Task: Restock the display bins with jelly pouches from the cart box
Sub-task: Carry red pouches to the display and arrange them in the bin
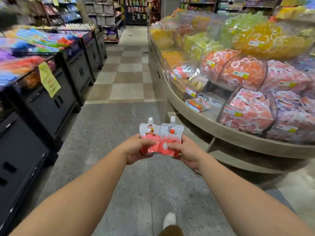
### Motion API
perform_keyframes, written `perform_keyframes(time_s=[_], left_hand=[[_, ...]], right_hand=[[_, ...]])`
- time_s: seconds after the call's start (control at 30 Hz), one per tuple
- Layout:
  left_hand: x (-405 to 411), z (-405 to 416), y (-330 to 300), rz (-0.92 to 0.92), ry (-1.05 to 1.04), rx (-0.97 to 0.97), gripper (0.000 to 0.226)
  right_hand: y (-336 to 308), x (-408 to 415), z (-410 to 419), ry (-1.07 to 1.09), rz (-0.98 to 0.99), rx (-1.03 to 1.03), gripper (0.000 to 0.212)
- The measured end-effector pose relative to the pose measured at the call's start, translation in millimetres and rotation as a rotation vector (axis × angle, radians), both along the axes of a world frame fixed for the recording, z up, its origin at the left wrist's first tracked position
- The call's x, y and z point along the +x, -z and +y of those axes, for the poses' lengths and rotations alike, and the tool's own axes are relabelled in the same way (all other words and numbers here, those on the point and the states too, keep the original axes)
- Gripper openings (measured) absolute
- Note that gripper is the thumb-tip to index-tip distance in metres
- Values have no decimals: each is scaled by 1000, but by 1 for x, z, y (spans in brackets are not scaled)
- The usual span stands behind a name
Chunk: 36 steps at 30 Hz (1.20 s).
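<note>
Restocking in progress, carrying stage. The left hand (136,149) and the right hand (185,150) each grip one spouted jelly pouch: the left pouch (150,133) and the right pouch (171,137) stand upright, side by side and touching, white caps up, held over the aisle floor (105,133) in front of the curved display stand (221,132). The fingers (171,146) of the right hand are curled around the lower part of its pouch and pressed against its face; the left hand wraps its pouch in the same way, thumb across the front. Neither pouch has reached a bin yet, and the cart box is not in view, so how much stock is left cannot be told.

Containers on the display stand: a low clear bin (202,101) at the near front edge, marked with a cartoon label, holds only a few flat packets and looks nearly bare; judged from the matching label, it is the likely target. Right of it, a rounded clear bin (245,109) is heaped with pink-and-white packets. Behind that, bins of orange jelly cups (235,68), and further back yellow (265,40) and green ones, are full to the brim.

Across the aisle from the stand, black display cabinets (51,99) carry blurred colourful goods. Judged overall, the task is midway: most bins are full, at least one needs filling.
</note>
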<state>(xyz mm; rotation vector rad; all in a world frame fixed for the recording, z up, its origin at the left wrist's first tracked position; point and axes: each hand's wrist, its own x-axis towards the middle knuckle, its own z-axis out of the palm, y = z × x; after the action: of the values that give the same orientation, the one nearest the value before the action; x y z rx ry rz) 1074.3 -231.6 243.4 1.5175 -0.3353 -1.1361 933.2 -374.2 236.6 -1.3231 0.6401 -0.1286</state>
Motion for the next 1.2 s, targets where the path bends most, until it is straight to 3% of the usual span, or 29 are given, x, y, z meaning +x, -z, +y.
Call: perform_keyframes(time_s=[0.4, 0.67, 0.93, 1.1, 1.2], left_hand=[[198, -179, -21, 91, -209, -122, 24], [371, -274, -8, 183, -161, -228, 35], [548, -396, -20, 129, 75, -120, 11], [587, -498, -13, 181, 192, -77, 31], [598, -560, -6, 220, 216, -68, 24]], right_hand=[[-27, 229, -188, -114, 10, -29, 38], [-14, 397, -276, -89, -19, -11, 35], [-14, 546, -367, 111, -56, 23, 40], [-23, 563, -436, 301, -100, -8, 23], [-18, 569, -484, 451, -61, 2, 27]])
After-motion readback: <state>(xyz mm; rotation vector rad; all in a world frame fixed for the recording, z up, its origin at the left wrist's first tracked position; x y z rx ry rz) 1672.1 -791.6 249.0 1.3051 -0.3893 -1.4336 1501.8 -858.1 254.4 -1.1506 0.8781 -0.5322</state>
